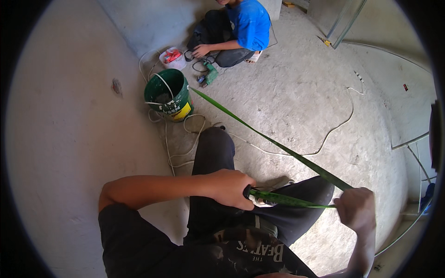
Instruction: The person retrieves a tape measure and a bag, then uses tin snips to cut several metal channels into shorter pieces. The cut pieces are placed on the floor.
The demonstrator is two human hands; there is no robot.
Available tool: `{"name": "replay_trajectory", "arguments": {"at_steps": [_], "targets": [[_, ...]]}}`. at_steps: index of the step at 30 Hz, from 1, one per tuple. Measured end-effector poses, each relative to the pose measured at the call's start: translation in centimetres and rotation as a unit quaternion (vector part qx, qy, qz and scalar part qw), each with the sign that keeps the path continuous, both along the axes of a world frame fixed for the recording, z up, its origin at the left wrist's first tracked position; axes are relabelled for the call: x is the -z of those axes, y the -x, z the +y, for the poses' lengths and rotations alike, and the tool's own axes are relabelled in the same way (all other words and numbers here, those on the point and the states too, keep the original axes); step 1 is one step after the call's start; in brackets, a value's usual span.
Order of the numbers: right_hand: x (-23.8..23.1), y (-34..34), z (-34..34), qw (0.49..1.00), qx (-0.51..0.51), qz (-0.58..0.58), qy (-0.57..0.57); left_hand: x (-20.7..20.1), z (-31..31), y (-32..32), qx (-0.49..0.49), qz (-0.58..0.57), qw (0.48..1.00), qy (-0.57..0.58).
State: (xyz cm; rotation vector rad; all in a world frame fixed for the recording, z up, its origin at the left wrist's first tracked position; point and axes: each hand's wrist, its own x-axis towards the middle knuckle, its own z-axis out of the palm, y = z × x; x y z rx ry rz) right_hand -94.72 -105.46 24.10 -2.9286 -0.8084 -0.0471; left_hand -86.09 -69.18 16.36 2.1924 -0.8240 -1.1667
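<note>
A long, narrow green strip (278, 144), leaf-like or strap-like, stretches from beside the green bucket (185, 99) down to my right hand (357, 209). That hand is closed in a fist around its near end. Between my two hands lies a shorter, mottled green length (287, 199) that tapers toward the right hand; whether it is part of the same strip I cannot tell. My left hand (230, 189) is closed on a dark, rounded handle-like piece (247, 191), from which this shorter length extends. Both hands are above my bent legs (213, 153).
Beyond the bucket are a white tub (172, 59) holding red items and a green power drill (209, 75). A person in a blue shirt (252, 25) squats there. White cable (320, 149) snakes over the concrete floor. A wall (69, 139) rises on the left; metal rods (410, 141) are at right.
</note>
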Motion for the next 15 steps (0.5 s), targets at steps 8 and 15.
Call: {"name": "replay_trajectory", "arguments": {"at_steps": [8, 15], "targets": [[-8.6, 8.4, -2.2, 0.981, 0.065, -0.168, 0.073, -3.0, -2.5, 1.7, 0.054, 0.046, 0.992, 0.107], [-1.4, 5.2, -1.8, 0.995, -0.026, -0.093, 0.001, -1.1, -1.4, 1.4, 0.026, 0.033, 0.995, 0.086]]}}
